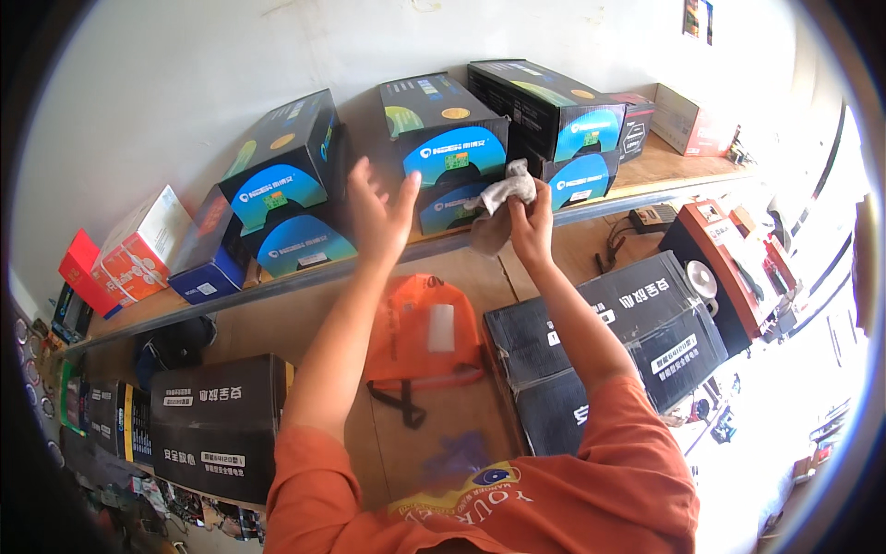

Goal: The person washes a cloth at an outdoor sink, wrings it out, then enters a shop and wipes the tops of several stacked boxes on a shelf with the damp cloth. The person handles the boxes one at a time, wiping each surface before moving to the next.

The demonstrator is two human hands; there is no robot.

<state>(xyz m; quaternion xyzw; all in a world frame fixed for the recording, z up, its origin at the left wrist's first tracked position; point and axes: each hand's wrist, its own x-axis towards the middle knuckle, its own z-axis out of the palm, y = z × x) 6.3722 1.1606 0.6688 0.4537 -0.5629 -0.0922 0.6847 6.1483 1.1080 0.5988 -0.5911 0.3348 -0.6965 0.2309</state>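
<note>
A crumpled grey-white cloth [513, 188] is pinched in my right hand [534, 225], its loose end hanging blurred below the fingers. My left hand [382, 215] is raised with fingers spread and nothing in it. Behind the hands, black-and-blue cardboard boxes stand stacked in pairs on a wooden shelf [668, 163]. The middle upper box [453, 149] is beyond and between my hands. To its left is another upper box [280, 190], partly behind my left hand's side. The right upper box [588, 131] stands beyond the cloth.
Under the shelf, an orange bag [408, 332] with a black strap lies on a wooden surface. Large black cartons flank it, one at left [214, 408] and one at right [516, 346]. An orange-and-black case [727, 256] stands farther right. Smaller red-and-white [142, 242] and blue boxes [208, 277] occupy the shelf's left end.
</note>
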